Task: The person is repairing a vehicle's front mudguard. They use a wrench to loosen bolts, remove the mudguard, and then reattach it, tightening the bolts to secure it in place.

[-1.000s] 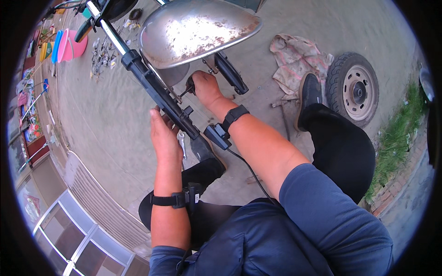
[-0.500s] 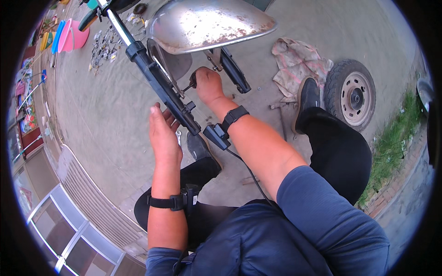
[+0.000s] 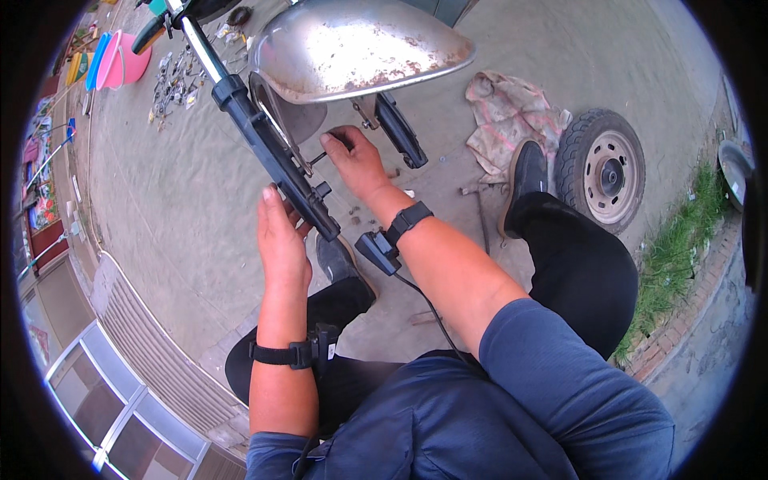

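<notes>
A black front fork leg with a chrome upper tube runs diagonally beside a rust-flecked metal mudguard. My left hand cups the lower end of that leg, fingers curled behind it and partly hidden. My right hand pinches the dark end of a thin shaft, apparently a small tool, that points at the bracket between mudguard and fork. A second black fork leg hangs to the right of that hand.
A loose wheel and crumpled cloth lie right of my right foot. Scattered small parts and a pink bucket are at upper left. Grass edges the right; a glazed frame fills the lower left.
My right hand has turned a little, with thumb and fingertips now more visible on the shaft's end. My left hand stays at the fork leg. The whole view has shifted slightly.
</notes>
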Motion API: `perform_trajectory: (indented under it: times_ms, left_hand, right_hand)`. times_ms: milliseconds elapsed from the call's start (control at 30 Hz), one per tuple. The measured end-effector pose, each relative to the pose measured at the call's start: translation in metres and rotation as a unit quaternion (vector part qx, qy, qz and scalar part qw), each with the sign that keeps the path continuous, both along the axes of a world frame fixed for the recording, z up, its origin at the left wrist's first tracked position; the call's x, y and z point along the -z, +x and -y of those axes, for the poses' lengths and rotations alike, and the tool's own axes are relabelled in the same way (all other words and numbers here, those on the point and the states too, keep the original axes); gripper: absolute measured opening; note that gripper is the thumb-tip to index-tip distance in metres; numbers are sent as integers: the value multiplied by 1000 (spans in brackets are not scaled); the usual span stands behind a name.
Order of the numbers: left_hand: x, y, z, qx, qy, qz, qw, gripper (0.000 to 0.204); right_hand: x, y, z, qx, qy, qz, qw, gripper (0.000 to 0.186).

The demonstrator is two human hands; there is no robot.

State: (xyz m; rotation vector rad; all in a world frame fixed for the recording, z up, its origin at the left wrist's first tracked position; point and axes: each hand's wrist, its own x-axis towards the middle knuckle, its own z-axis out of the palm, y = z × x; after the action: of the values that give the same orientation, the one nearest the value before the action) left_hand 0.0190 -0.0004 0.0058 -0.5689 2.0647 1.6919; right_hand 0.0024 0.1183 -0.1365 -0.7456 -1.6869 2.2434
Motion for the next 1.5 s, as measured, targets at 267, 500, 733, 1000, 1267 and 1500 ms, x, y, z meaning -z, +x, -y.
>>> perform_trajectory:
  times_ms: [267, 500, 733, 1000, 1267, 1500]
  left_hand:
    - [-5, -1, -4, 12, 6, 15, 1000, 64]
    - [-6, 1, -2, 1, 8, 25, 1000, 60]
    - [-5, -1, -9, 4, 4, 29, 1000, 54]
    - [-1, -4, -2, -9, -70, -74, 995, 61]
    - [-49, 27, -18, 109, -145, -293, 939, 23]
    - [-59, 73, -40, 251, 2, -168, 953, 74]
  right_hand:
    - [-2, -6, 0, -11, -131, 60, 989, 26]
    - [-7, -5, -2, -15, -47, 50, 998, 24]
    - [12, 5, -13, 1, -237, 147, 960, 24]
    - [-2, 49, -22, -81, -299, 153, 939, 38]
    - [-84, 88, -86, -341, -219, 207, 890, 65]
    - [-183, 95, -97, -352, -157, 104, 917, 80]
